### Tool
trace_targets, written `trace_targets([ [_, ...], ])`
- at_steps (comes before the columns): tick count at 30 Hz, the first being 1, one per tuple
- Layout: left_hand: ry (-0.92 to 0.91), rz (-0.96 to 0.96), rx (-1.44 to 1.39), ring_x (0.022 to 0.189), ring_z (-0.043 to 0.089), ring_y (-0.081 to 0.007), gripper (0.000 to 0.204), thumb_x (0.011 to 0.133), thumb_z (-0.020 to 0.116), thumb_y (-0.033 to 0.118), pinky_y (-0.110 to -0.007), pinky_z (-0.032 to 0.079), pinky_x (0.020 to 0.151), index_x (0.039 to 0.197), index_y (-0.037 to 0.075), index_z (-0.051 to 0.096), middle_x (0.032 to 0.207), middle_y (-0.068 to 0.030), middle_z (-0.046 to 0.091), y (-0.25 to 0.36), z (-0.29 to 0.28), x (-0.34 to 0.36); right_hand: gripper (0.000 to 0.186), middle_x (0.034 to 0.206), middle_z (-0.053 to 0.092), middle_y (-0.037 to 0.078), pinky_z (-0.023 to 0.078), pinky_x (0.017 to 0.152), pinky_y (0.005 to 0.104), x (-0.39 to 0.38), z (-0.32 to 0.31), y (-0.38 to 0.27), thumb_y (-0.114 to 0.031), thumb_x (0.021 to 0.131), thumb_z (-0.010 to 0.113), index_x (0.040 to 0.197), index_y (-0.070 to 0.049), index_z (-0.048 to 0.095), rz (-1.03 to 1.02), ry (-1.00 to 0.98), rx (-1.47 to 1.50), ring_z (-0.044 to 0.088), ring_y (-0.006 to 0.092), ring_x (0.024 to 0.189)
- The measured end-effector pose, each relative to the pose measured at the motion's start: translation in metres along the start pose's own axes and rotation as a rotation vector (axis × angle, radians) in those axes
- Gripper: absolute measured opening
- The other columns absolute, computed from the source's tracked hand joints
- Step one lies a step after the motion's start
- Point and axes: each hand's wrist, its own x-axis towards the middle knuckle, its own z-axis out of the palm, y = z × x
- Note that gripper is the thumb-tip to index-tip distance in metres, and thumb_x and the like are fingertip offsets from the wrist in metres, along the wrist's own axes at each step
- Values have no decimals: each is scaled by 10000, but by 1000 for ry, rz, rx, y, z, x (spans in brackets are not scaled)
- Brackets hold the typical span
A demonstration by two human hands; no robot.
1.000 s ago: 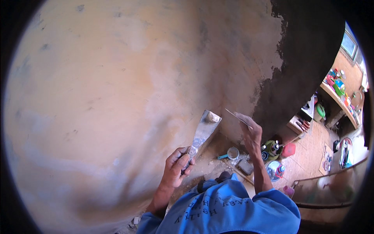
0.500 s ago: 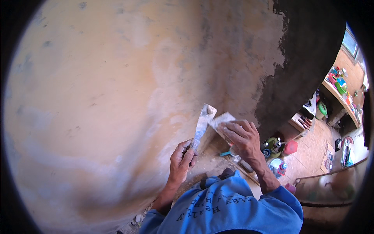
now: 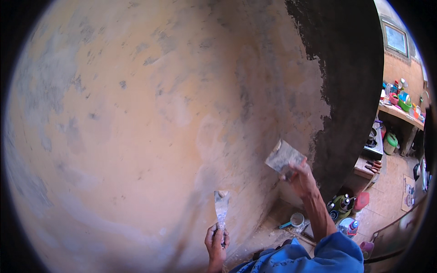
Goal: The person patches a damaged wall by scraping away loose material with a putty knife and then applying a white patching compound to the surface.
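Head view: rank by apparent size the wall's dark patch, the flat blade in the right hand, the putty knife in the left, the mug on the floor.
1. dark patch, by far the largest
2. flat blade
3. putty knife, narrower but close to the flat blade, so unsure
4. mug, smallest, though farther from the camera
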Motion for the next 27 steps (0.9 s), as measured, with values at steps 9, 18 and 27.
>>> trace_targets([
  [9,199,46,171,511,493,-96,240,979,534,193,-229,377,431,1125,5,566,748,-50,578,-26,5,-22,278,809,590,15,404,658,286,163,52,-84,-272,909,653,909,5,623,-685,-21,-695,502,93,763],
  [18,421,44,215,488,449,-55,227,983,566,295,-201,353,429,1022,72,588,665,16,542,-50,2,-31,239,702,509,-12,390,559,276,306,104,-152,-230,898,638,894,6,600,-924,-66,-978,452,71,623],
  [27,512,-142,-38,432,444,-94,232,995,551,298,-237,373,397,912,82,567,581,1,503,-35,6,-29,330,1015,668,150,495,837,352,326,116,-127,-53,884,556,1196,-61,662,-1181,-165,-996,637,289,888],
])
